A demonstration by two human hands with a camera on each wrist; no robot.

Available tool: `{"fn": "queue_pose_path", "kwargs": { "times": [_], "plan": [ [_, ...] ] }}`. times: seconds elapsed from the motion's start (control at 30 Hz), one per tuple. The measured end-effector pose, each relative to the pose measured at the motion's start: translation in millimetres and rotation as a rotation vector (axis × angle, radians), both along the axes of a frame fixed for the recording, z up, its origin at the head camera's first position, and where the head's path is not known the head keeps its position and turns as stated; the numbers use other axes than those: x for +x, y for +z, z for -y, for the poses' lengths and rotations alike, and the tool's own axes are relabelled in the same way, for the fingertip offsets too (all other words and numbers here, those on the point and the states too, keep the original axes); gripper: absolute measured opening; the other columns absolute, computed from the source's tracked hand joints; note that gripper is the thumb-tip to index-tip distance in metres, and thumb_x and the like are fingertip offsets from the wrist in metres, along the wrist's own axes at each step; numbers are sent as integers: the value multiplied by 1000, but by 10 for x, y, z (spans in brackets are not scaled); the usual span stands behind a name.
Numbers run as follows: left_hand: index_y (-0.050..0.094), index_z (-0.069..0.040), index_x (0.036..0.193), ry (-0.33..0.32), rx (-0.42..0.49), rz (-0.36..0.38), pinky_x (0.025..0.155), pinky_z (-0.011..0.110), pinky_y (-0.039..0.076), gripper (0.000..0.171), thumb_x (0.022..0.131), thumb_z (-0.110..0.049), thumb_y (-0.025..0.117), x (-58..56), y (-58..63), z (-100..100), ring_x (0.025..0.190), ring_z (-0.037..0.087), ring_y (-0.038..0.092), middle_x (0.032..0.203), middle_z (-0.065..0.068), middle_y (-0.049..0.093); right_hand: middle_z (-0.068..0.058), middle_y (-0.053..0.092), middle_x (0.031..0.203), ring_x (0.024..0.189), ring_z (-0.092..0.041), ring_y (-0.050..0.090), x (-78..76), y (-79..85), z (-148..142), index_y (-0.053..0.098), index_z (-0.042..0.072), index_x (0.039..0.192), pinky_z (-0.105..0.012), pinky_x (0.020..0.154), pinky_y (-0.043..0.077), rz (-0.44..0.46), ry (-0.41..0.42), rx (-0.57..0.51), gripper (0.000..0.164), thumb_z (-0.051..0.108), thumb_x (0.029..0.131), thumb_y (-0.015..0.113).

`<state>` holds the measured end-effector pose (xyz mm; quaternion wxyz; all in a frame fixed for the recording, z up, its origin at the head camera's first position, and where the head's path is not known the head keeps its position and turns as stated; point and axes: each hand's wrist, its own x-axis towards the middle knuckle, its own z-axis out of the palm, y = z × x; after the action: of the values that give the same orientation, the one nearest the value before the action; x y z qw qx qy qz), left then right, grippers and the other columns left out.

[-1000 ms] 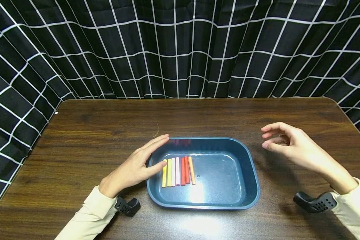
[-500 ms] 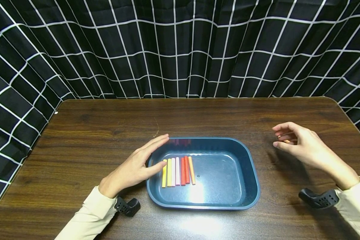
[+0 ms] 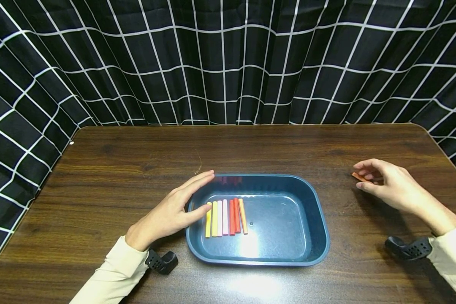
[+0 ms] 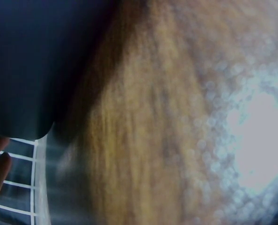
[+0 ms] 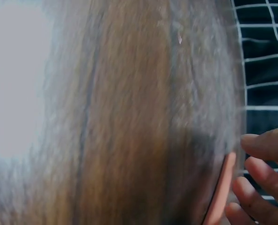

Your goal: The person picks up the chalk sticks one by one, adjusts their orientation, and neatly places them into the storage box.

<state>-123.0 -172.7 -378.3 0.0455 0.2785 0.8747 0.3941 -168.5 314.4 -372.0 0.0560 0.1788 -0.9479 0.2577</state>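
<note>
My left hand (image 3: 173, 213) rests over the left rim of a blue plastic tub (image 3: 321, 230), its fingers extended and its thumb over the inside. In the tub, several chalk sticks (image 3: 225, 217) lie side by side: yellow, pale pink, red and a light orange one at the right end. To the right of the tub, my right hand (image 3: 389, 183) hovers over the table with bent fingers around an orange-brown chalk stick (image 3: 360, 177). In the right wrist view, the fingertips are right beside this stick (image 5: 221, 190); the thumb is out of that view.
A dark wooden table (image 3: 137, 152) bears everything. A black curtain with white grid lines (image 3: 228, 63) hangs behind and along both sides. Black wrist straps (image 3: 161, 261) sit at both cream sleeves. A bright glare (image 3: 256, 287) lies in front of the tub.
My right hand has moved right and slightly toward me, bringing the orange-brown chalk stick more into view. My left hand, the tub and the chalk inside stay where they were.
</note>
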Motion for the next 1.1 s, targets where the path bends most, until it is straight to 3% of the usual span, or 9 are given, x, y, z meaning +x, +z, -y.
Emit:
{"fn": "queue_pose_path", "kwargs": {
  "times": [0.43,0.7,1.1],
  "plan": [
    [39,-19,153,5,-5,8,121,46,29,65,94,-27,67,2,-6,7,150,18,30,161,-4,33,-7,69,87,73,15,45,-61,-88,-108,69,-3,108,-20,60,42,13,-16,177,27,2,82,76],
    [39,-23,153,10,-14,8,122,45,28,64,95,-28,66,-2,-8,9,150,17,30,161,-6,33,-1,66,80,66,11,43,-83,-125,-138,70,-2,104,-21,57,37,2,-11,199,21,-3,83,70],
    [39,-23,152,9,-15,16,122,45,28,64,95,-28,66,-5,0,13,150,16,29,161,-6,32,-2,67,82,66,11,45,-61,-64,-110,70,-1,106,-20,56,36,2,-18,161,22,-3,84,71]
  ]
}}
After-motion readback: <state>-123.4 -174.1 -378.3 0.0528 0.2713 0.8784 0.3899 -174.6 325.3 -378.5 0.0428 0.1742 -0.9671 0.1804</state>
